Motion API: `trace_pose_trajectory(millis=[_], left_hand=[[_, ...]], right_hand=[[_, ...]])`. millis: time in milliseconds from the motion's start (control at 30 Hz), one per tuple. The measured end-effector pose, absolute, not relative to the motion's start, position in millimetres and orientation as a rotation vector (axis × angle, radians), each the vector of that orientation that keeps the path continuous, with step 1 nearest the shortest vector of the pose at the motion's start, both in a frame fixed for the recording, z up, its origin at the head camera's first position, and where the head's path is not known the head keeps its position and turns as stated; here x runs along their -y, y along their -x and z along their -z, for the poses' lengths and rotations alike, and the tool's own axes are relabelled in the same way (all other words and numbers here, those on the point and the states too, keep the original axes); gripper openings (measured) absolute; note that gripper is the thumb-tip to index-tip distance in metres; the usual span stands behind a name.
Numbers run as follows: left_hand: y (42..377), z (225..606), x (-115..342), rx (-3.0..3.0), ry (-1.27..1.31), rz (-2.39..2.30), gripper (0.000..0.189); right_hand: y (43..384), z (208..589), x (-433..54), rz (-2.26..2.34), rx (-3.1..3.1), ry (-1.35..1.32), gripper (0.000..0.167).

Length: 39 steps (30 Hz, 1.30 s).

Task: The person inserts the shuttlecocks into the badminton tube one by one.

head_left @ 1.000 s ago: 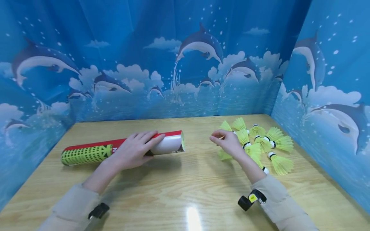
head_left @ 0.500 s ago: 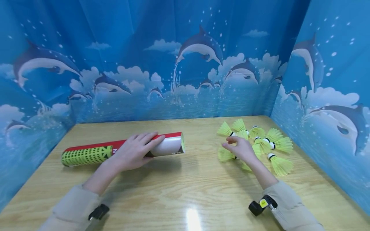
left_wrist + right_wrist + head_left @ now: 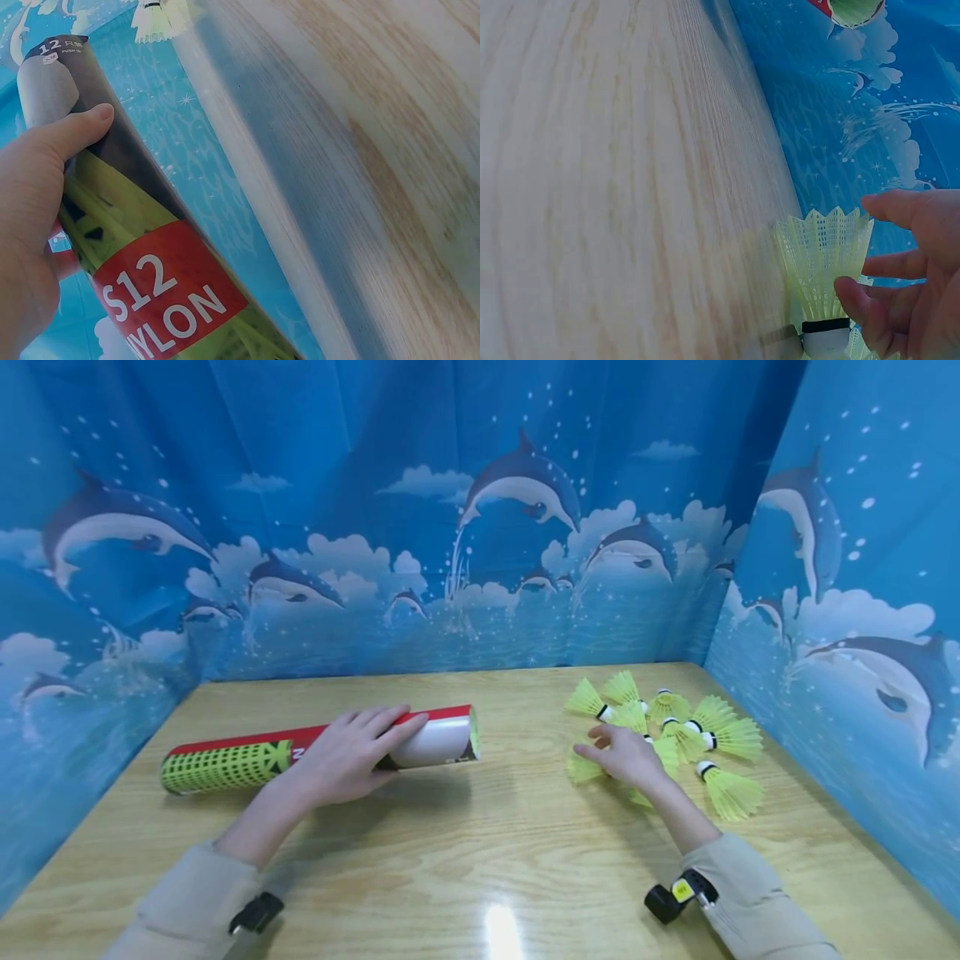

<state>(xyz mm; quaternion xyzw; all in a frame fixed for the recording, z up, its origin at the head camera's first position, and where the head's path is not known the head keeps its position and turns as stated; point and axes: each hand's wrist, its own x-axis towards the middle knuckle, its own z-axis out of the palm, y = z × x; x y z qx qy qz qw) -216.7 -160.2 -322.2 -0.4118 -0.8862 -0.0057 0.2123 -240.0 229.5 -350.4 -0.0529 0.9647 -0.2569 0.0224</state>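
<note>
Left hand (image 3: 347, 756) curls round tube (image 3: 437, 741) on left. Right hand (image 3: 628, 755), fingers loosely apart, seems to hold nothing; shuttlecock (image 3: 821, 281) right by it, on right; touch unclear. Best pinch softly, so shuttlecock won't bend; hold tube steady.

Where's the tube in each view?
Head: tube left of centre, open end facing right, left hand gripping it.
Left wrist: tube runs from upper left to bottom centre.
Right wrist: only the tube's open end, at the top edge, right of centre.
Shared landmark: blue curtain, across the top in head, between tube and table in left wrist, right side in right wrist.
</note>
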Motion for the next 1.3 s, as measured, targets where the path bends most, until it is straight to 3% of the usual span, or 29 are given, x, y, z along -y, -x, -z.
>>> trace_pose_trajectory(millis=[1300], left_hand=[[216.1,322.3,159.2,2.455,1.156,0.011,0.089]], right_hand=[[232.3,344.0,-227.1,1.357,-2.720,0.186,0.036]])
